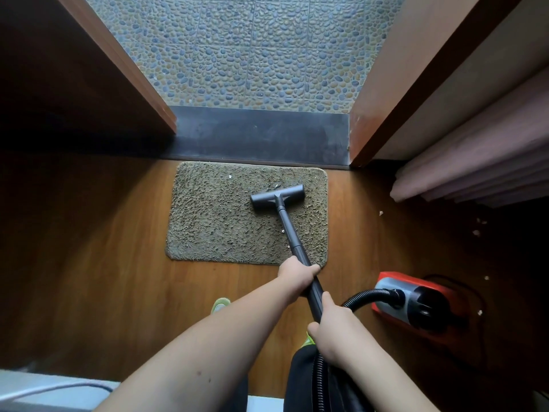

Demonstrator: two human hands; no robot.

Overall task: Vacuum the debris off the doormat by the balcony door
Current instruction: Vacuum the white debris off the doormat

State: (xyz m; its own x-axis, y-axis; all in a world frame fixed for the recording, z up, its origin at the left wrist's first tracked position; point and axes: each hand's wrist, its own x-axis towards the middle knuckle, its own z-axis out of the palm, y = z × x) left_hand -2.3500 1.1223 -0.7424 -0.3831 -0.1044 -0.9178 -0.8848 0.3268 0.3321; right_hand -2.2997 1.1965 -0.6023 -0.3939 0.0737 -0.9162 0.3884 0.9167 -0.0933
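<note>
Both hands clamp the vacuum wand (pixel 297 248), left hand (pixel 297 275) ahead of right hand (pixel 332 331), with the floor head (pixel 277 196) resting near the far right corner of the doormat (pixel 219 215), among pale debris specks (pixel 229 176), on the wooden floor (pixel 89 248).
</note>
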